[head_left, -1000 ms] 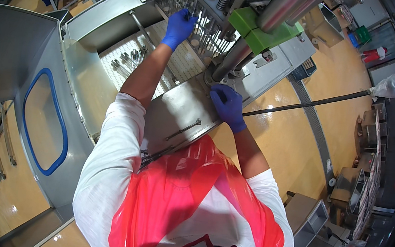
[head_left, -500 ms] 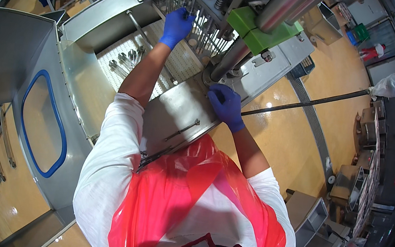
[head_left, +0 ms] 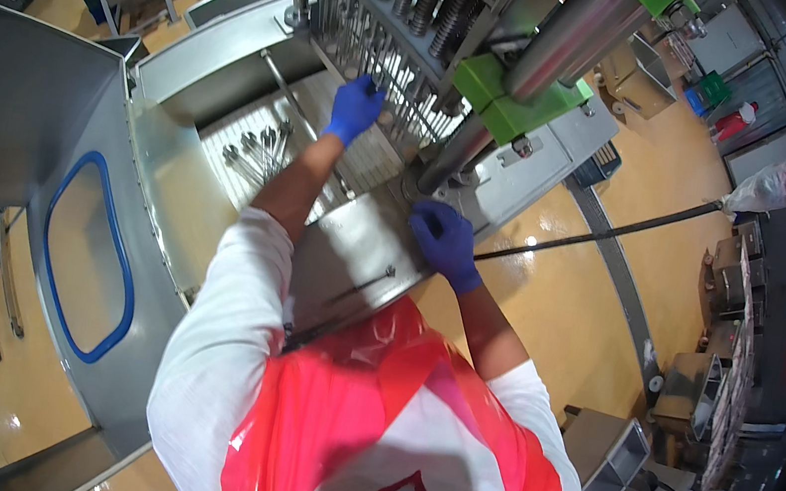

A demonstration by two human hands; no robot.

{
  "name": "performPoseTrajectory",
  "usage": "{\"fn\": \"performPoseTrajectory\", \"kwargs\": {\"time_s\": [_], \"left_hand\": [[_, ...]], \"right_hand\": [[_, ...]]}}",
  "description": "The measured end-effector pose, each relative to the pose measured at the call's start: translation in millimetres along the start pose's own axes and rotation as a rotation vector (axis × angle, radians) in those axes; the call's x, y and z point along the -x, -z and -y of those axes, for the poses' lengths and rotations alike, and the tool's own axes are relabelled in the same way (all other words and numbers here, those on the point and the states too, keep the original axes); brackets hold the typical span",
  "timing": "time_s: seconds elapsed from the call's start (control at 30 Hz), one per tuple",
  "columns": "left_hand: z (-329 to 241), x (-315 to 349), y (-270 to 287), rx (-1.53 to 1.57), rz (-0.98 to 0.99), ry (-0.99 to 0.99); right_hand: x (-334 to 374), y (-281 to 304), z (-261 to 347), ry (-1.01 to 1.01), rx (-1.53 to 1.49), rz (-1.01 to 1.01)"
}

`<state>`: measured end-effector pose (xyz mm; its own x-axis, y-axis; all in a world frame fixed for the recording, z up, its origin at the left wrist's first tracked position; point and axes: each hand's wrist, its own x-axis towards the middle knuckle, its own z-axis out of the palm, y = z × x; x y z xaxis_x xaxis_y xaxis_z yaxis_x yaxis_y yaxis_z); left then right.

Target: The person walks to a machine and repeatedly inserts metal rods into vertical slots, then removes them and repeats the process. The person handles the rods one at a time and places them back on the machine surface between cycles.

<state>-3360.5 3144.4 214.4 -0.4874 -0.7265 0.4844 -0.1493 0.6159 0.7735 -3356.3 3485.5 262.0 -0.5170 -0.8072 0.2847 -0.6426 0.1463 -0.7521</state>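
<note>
My left hand [head_left: 356,110], in a blue glove, reaches to the front of a bank of upright metal needles [head_left: 412,97] under a row of coil springs [head_left: 424,7]. Its fingers are pinched together; whatever they hold is hidden. My right hand [head_left: 444,241], gloved in blue too, lies at the right edge of the machine's steel front plate [head_left: 342,248]. The fingers there are curled in, and the frames do not show what they may enclose. Several loose metal needles with thick heads [head_left: 261,149] lie on the slatted bed [head_left: 229,122], left of my left forearm.
A thick steel column [head_left: 455,159] with a green clamp block [head_left: 504,98] rises just beyond my right hand. A crossbar [head_left: 297,106] spans the bed. At left stands a steel panel with a blue-rimmed opening [head_left: 130,269]. A dark pole [head_left: 610,206] extends rightward above the floor.
The whole view has shifted, so the machine appears lower. My left hand has come slightly back toward me from the needles. My right hand keeps its place at the plate edge.
</note>
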Motion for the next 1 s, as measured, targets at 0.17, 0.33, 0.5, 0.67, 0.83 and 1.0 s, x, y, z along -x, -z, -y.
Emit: {"fn": "performPoseTrajectory", "kwargs": {"time_s": [0.17,0.33,0.5,0.67,0.83,1.0], "left_hand": [[-30.8,-24.6,25.0,0.095,0.048,-0.013],[-25.8,-23.1,33.2,0.063,-0.009,0.080],[-62.1,-27.2,46.3,0.046,-0.029,0.127],[-54.1,-14.4,47.0,0.051,-0.132,0.050],[-111.2,-75.9,132.9,0.315,-0.351,0.014],[-113.5,-66.3,178.9,0.731,-0.099,0.073]], "right_hand": [[-10.7,0.0,-8.1,0.085,0.030,-0.031],[-7.6,-2.8,-6.8,0.065,0.023,-0.017],[-10.6,0.0,-5.3,-0.030,-0.060,-0.020],[-9.8,0.3,2.5,0.013,-0.013,-0.019],[-2.6,-1.0,-2.5,-0.005,-0.015,-0.035],[-7.3,-2.4,-3.2,0.045,0.007,-0.033]]}}
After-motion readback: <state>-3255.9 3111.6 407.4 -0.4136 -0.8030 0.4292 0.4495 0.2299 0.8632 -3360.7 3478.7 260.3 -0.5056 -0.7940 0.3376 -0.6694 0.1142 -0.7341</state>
